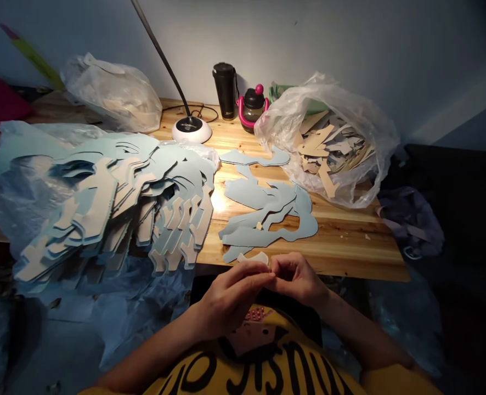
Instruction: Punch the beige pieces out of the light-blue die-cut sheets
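Two bare hands meet in front of the yellow shirt, at the near edge of the wooden table (350, 247). The left hand (230, 293) has its fingers lying close together, tips reaching to those of the right hand (300, 280); whether it grips anything cannot be told. The right hand's fingers are curled, thumb and forefinger narrowed to a pinch at the meeting point; whether something thin lies between them cannot be seen.

The pale piece (254, 257), curved along its edge, shows just beyond the left fingers, partly hidden by them; contact with the hand cannot be made out. Past it, mid-table, lie the blue cutouts (284, 233), flat and overlapping, with a small pale scrap (259, 225) on top. One further group of blue strips (255, 159) lies behind these.

To the left, the large stack (90, 214) of wavy-edged sheets, blue and whitish, fans over the table's near edge, with clear plastic about it. Behind the stack stands a clear bag (115, 104). The lamp (191, 130) stands at the rear, beside the upright black tumbler (225, 90) and the pink-handled bottle (253, 109). At right, an open plastic bag (374, 131) holds tan and grey offcuts (333, 148).
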`<control>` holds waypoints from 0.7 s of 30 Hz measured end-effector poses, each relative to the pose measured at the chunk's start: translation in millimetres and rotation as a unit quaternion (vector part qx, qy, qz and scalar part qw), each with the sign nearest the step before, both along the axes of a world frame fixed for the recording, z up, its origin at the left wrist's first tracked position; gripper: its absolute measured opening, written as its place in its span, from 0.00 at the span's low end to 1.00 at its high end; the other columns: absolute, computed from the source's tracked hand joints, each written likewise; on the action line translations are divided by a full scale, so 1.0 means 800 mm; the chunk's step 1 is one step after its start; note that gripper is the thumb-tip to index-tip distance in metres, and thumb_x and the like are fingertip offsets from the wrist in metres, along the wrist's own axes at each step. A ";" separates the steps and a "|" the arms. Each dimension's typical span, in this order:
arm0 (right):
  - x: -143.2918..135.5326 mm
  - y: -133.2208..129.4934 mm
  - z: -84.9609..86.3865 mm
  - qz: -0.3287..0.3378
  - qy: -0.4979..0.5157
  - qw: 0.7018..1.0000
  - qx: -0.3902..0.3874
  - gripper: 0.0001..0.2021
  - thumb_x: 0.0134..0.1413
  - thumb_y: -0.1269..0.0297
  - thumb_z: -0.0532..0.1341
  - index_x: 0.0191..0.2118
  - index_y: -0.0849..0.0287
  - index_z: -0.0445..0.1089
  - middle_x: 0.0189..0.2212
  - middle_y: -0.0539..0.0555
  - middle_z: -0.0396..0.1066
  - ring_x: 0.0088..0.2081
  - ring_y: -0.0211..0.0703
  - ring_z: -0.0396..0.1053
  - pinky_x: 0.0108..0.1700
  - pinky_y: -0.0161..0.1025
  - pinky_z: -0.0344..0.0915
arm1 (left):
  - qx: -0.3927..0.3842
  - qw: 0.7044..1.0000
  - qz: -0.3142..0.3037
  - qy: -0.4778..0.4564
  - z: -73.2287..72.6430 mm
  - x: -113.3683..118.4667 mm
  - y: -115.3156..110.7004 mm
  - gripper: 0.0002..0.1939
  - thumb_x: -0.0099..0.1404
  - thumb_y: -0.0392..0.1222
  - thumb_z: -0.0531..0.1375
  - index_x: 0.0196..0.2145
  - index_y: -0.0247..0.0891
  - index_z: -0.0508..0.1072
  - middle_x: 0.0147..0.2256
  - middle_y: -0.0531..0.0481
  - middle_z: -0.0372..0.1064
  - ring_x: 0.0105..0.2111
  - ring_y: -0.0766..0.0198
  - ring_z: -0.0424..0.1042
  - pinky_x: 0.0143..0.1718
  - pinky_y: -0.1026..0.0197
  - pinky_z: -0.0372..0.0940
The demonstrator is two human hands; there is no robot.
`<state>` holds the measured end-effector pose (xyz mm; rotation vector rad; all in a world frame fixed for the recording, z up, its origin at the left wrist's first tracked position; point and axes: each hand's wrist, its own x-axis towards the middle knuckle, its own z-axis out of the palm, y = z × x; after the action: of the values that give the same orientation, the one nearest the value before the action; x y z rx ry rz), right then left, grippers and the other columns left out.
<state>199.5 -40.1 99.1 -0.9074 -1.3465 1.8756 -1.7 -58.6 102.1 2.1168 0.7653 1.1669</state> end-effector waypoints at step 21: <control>0.081 0.027 -0.061 -0.171 -0.300 0.874 0.341 0.25 0.47 0.40 0.68 0.43 0.54 0.70 0.34 0.53 0.66 0.34 0.42 0.65 0.39 0.38 0.65 | -0.119 0.951 0.251 -0.133 -0.092 -0.048 0.013 0.06 0.63 0.40 0.65 0.32 0.37 0.71 0.35 0.47 0.73 0.36 0.64 0.75 0.39 0.61 0.74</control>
<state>264.1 -18.5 50.3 -1.2694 -1.8750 0.7453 -40.2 -48.5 28.8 1.5654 1.2863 1.4937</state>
